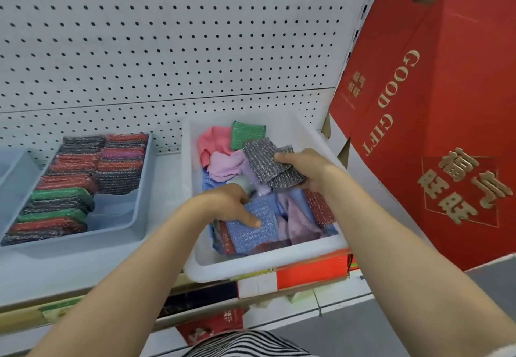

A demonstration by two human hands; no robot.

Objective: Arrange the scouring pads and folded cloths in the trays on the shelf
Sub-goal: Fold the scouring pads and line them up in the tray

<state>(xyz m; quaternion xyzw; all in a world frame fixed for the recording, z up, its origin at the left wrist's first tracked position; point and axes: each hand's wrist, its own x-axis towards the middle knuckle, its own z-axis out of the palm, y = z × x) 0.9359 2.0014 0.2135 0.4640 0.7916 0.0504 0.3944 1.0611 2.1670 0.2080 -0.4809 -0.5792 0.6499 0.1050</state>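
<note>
A white tray (262, 263) on the shelf holds a loose jumble of scouring pads and cloths. My right hand (304, 165) grips two grey scouring pads (265, 161) above the tray's middle. My left hand (229, 203) reaches into the tray, its thumb pressed on a blue scouring pad (251, 231) near the front and its fingers tucked under the pile. A green pad (247, 134) and a pink cloth (212, 140) lie at the back, a lilac cloth (226, 165) in the middle, red pads (318, 207) at the right. To the left, a grey tray (139, 203) holds rows of pads (89, 172) standing on edge.
A white pegboard (167, 35) backs the shelf. A tall red gift box (435, 122) leans close against the white tray's right side. A second grey tray (11, 166) shows at the far left. The white tray overhangs the shelf's front edge (307, 275).
</note>
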